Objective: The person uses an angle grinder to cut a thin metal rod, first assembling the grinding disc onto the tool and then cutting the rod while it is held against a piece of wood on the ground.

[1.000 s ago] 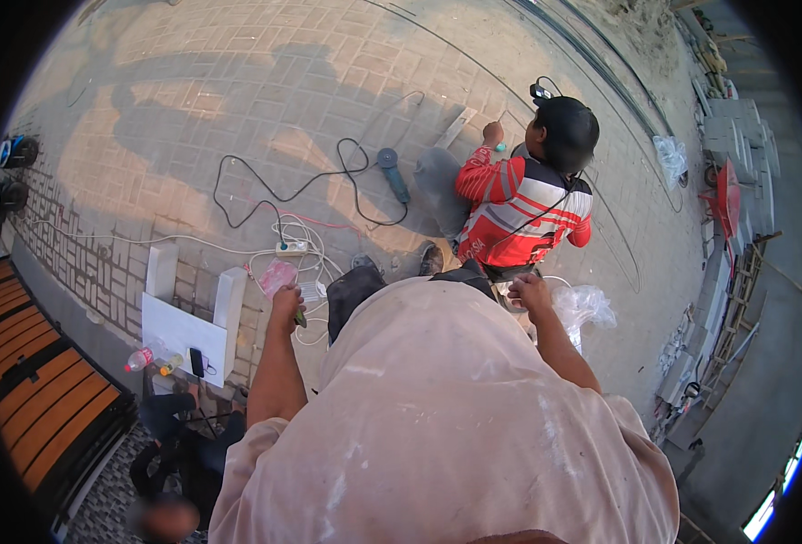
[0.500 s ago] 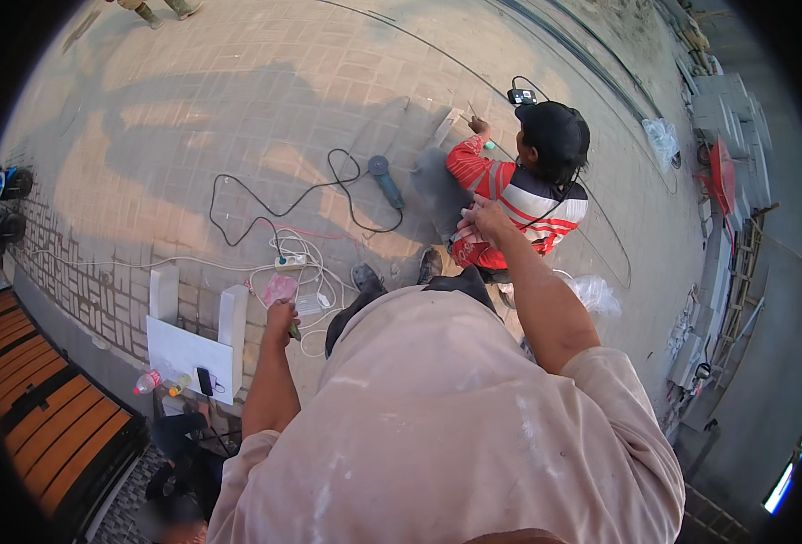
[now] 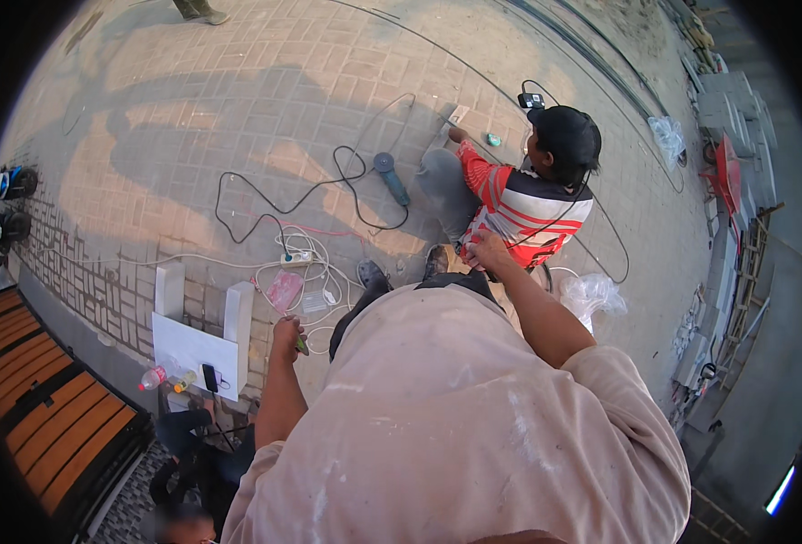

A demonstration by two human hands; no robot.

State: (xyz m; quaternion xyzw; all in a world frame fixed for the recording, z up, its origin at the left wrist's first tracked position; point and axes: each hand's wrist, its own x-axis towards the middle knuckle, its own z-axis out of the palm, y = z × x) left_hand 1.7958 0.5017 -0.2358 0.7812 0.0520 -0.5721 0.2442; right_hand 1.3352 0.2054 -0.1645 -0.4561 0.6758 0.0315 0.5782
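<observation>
My left hand (image 3: 287, 337) hangs low by my left side, closed around a small green object (image 3: 302, 345); most of it is hidden in the fingers. A pink plastic bag (image 3: 285, 291) lies on the paving just beyond that hand. My right hand (image 3: 486, 251) is ahead of my waist with its fingers curled in; whether anything is inside them is hidden. Close by it, a co-worker in a red and white striped shirt (image 3: 540, 216) and black cap crouches, one arm reaching toward a pale strip (image 3: 456, 116). A blue angle grinder (image 3: 393, 183) rests ahead of my feet.
Black cord loops and tangled white cable surround a power strip (image 3: 296, 259). At left, a white board (image 3: 194, 349) holds bottles and a phone beside a seated person (image 3: 206, 453). A slatted orange panel (image 3: 52, 399), clear plastic (image 3: 594, 297) and a red wheelbarrow (image 3: 725, 172) flank the paving.
My right hand has dropped lower and its fingers have curled in. The co-worker's reaching hand has moved left, away from the green item. The walker's legs at the top have shifted right.
</observation>
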